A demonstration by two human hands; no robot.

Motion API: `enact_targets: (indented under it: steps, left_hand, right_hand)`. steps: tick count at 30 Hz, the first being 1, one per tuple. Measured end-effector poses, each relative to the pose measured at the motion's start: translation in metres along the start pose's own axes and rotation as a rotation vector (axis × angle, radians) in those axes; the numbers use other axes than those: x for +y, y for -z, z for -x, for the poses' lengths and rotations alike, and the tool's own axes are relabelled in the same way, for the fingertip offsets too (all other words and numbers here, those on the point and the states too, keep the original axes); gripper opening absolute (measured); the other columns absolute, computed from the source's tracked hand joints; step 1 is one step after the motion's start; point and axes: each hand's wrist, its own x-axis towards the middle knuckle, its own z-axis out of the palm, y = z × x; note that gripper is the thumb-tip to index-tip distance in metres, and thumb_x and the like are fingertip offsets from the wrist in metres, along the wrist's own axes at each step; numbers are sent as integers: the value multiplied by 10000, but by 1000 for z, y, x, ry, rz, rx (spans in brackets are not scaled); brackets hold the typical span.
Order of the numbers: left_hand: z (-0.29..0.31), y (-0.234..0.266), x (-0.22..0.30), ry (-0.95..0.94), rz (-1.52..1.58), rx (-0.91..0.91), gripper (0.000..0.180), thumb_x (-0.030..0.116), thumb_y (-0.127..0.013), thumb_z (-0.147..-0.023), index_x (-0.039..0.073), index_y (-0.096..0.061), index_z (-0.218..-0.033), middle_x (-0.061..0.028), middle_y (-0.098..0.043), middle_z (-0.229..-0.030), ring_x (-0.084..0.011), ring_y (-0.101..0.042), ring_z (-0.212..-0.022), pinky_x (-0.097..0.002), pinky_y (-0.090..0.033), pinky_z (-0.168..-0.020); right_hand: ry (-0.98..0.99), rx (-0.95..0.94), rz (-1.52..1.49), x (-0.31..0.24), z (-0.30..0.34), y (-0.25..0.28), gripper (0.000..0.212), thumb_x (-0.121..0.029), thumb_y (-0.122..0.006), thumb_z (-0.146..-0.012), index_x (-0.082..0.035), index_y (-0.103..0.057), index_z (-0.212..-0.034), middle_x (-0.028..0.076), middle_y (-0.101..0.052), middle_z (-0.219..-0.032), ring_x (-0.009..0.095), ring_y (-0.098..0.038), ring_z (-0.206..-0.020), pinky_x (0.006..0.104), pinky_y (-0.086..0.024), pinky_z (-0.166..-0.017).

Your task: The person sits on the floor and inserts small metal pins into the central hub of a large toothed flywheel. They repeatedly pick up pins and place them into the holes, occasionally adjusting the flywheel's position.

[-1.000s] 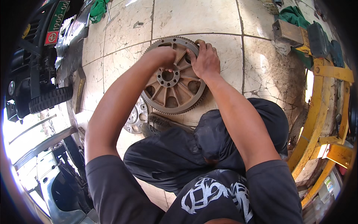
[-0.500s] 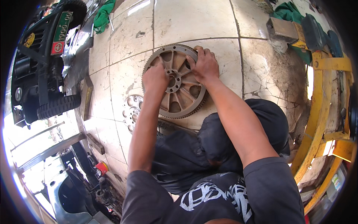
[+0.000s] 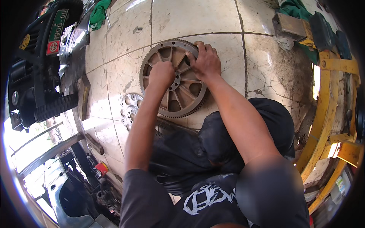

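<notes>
Brown metal shows between the spokes of the flywheel (image 3: 185, 88), which lies on the tile floor (image 3: 194, 19) ahead of the person's knees, its toothed edge facing outward. Over the spokes left of the hub, the left hand (image 3: 162, 73) is curled into a loose fist with its fingertips out of sight, so I cannot tell whether it pinches anything. The right hand (image 3: 206, 64) clasps the upper right rim, thumb on the inner side and fingers lying over the teeth. If that hold slackened, a push from the left hand could swivel the flywheel on the smooth tiles, and the teeth could scrape the right fingers; the left knuckles could also knock against a spoke or the hub. A silver plate (image 3: 130, 107) with round holes sits just beside the lower left edge, partly behind the left forearm, and could be bumped if the flywheel slid that way. Bent legs (image 3: 216, 133) crowd the near side, leaving little room there. Farther off are a wood block (image 3: 83, 97), a green cloth (image 3: 99, 15) and a metal scrap (image 3: 137, 29); a yellow frame (image 3: 321, 114) and a metal box (image 3: 289, 27) bound the right.
</notes>
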Motion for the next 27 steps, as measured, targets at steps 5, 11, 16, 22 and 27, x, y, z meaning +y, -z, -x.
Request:
enact_targets:
  steps: [5, 11, 16, 22, 27]
  left_hand:
    - [11, -8, -45, -622, -206, 235, 201, 191, -680, -889, 115, -710, -1073, -97, -733, -956, -310, -731, -977, -464, -580, -865]
    - [17, -8, 8, 145, 267, 135, 313, 350, -636, -992, 57, -744, -981, -197, -759, -933, -419, -731, -946, -545, -562, -833]
    - [15, -46, 1, 283, 481, 298, 344, 366, -613, -1021, 64, -773, -986, -256, -743, -928, -453, -723, -900, -564, -560, -787]
    - [-13, -1, -49, -680, -204, 148, 140, 140, -685, -912, 130, -696, -1051, -87, -695, -856, -299, -719, -805, -450, -563, -701]
    - [-35, 2, -72, -967, -194, 257, 128, 169, -697, -919, 153, -699, -1046, -69, -677, -817, -273, -679, -722, -432, -543, -621]
  right_hand:
    - [15, 9, 14, -2, 2, -1, 546, -529, -627, -990, -134, -577, -1363, 181, -639, -1269, 391, -619, -1208, 500, -540, -1009]
    - [6, 11, 16, 6, -4, 0, 542, -528, -630, -987, -135, -579, -1357, 177, -646, -1256, 389, -622, -1201, 500, -544, -1000]
    - [33, 9, 41, -4, 2, -7, 545, -526, -638, -986, -133, -571, -1358, 178, -647, -1238, 390, -622, -1194, 501, -546, -995]
    - [39, 13, 26, 1, -4, -2, 542, -511, -644, -989, -129, -557, -1363, 181, -643, -1239, 393, -617, -1201, 503, -545, -991]
    - [31, -7, -13, -9, 3, -4, 536, -528, -637, -992, -136, -559, -1350, 194, -645, -1244, 408, -610, -1209, 521, -525, -1005]
